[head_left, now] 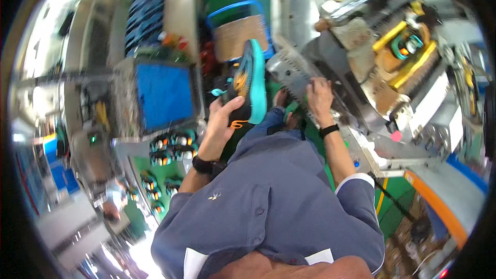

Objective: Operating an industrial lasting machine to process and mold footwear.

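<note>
In my left hand [221, 126] is a shoe with a teal sole and a dark upper [254, 80]. Its sole faces right, and orange and black parts show along the upper. My fingers and thumb close around its near end. My right hand [320, 95] rests at the edge of a grey metal machine [294, 72], fingers a little bent and nothing visible in them. Farther right on that machine, another teal and orange shoe part [408, 46] sits between yellow bars [413, 64].
A blue-framed cart with cardboard [240, 36] stands ahead. To the left is a box-like unit with a blue panel [164, 95]; several similar shoes [173, 147] lie below it. An orange-edged bench [436, 209] is at lower right.
</note>
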A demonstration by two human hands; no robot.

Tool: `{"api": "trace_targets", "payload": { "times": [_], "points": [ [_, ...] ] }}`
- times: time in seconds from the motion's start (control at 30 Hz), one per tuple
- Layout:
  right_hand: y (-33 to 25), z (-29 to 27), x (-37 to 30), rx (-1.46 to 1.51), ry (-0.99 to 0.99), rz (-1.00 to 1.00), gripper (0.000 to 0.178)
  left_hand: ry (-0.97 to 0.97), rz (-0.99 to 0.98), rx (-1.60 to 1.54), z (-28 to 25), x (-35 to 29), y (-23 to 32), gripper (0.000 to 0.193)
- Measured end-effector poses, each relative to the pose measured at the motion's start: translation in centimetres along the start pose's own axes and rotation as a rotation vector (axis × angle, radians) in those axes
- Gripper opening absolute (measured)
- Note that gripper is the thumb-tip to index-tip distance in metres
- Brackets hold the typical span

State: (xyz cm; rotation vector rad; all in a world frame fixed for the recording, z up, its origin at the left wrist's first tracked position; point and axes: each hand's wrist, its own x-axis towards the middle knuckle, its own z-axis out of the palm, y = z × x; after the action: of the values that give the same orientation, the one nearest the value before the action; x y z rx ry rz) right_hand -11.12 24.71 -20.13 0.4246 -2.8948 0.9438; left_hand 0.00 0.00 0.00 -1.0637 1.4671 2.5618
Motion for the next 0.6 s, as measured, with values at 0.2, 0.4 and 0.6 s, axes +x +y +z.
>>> {"api": "trace_targets", "payload": {
  "times": [0.2,0.4,0.6],
  "points": [
    [2.3,2.3,-0.1,-0.066,0.025,-0.194,0.021,0.126,-0.016,-0.061,-4.7,-5.7,-2.7,0.043],
    [-0.5,0.8,-0.4,0.332,-0.154,-0.002,0.022,0.356,0.054,-0.186,-13.8,-11.6,-7.4,0.045],
    [-3.8,2.8,3.0,0.513,-0.241,-0.172,0.025,0.741,0.146,-0.545,-23.6,-18.0,-11.4,0.041]
  ]
}}
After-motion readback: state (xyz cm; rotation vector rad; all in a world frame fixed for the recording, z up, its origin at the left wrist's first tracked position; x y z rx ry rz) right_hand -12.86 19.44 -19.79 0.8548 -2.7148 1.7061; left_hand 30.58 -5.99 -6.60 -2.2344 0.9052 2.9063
